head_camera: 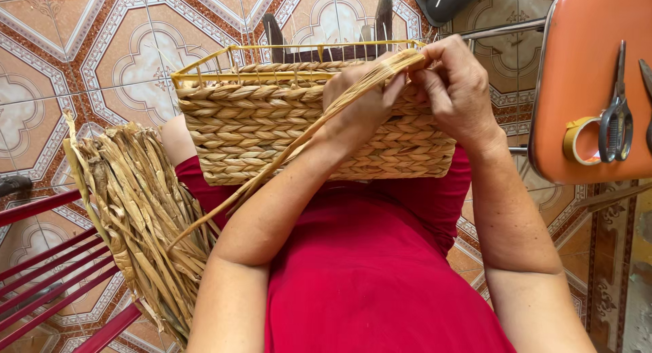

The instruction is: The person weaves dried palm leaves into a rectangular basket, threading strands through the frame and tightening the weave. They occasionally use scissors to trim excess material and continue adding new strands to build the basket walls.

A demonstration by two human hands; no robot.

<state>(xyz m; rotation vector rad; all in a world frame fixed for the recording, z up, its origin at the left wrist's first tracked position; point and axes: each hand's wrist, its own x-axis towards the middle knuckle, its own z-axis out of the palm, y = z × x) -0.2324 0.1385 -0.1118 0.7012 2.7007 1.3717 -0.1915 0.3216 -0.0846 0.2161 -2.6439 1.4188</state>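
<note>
Red lap — hands on basket

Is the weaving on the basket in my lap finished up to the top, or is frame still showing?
Unfinished: the yellow wire frame still shows bare above the woven basket.

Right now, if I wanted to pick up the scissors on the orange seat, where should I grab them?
Take the grey metal scissors by the looped handles at their lower end, coming from the seat's open near edge. The closed blades point up and away, so the handles are the safe, rounded part. One loop lies over the roll of yellow tape on the orange plastic chair seat, so lift straight up.
</note>
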